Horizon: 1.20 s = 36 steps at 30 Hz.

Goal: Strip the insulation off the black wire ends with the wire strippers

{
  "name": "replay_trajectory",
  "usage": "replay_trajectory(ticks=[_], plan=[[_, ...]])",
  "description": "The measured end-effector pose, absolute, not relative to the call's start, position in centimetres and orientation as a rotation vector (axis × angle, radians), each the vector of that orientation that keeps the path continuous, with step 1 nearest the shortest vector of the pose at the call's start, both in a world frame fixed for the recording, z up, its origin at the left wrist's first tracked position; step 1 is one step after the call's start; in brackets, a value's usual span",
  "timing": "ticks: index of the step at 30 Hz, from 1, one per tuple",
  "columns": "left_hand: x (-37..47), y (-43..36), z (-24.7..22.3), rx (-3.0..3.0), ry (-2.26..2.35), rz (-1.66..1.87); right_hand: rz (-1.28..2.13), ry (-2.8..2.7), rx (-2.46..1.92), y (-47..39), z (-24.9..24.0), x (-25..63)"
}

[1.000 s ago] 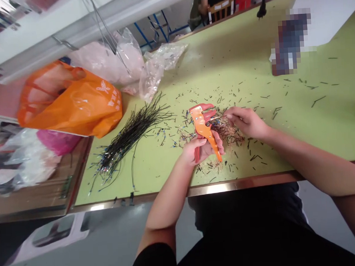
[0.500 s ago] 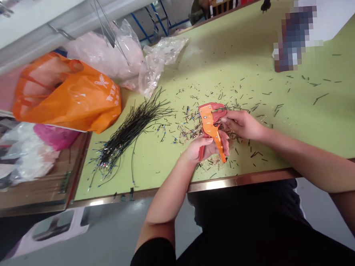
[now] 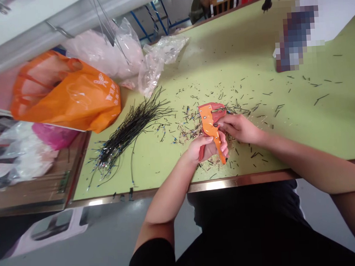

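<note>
An orange and red hand tool [image 3: 207, 120] is held upright over the green table, its handles pointing toward me. My left hand [image 3: 205, 146] is wrapped round the handles, with fingertips showing past the orange one. At the tool's right side, my right hand [image 3: 236, 127] has its fingers pressed together near the middle of the tool; whatever they pinch is too small to make out. Short black wire scraps [image 3: 195, 128] and copper-coloured bits lie scattered under and around both hands. Left of them rests a bundle of black wires [image 3: 129, 128] with blue and silvery ends.
An orange bag [image 3: 88, 100] and clear plastic bags [image 3: 158, 60] lie at the left and back left. A white object [image 3: 335, 7] stands at the back right beside a pixelated patch. The table's metal edge [image 3: 243, 180] runs in front of me. Part of a person shows beyond the table.
My right hand has shifted slightly left and down along the tool. The fingers of my left hand sit closer round the handles than before.
</note>
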<state>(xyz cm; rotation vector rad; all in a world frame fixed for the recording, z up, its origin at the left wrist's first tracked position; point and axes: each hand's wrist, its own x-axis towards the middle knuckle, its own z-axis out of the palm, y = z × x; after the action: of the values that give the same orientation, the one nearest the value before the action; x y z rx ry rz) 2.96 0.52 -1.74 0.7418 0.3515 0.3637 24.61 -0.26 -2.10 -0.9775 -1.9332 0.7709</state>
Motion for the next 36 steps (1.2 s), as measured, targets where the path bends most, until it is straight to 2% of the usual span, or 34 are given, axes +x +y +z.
replay_trajectory(ticks=[19, 36], plan=[[4.3, 0.0, -1.4, 0.758, 0.444, 0.461, 0.773, -1.917, -1.278, -0.2, -2.3, 23.5], [4.4, 0.0, -1.1, 0.768, 0.498, 0.519, 0.745, -1.915, -1.295, -0.3, -2.0, 23.8]])
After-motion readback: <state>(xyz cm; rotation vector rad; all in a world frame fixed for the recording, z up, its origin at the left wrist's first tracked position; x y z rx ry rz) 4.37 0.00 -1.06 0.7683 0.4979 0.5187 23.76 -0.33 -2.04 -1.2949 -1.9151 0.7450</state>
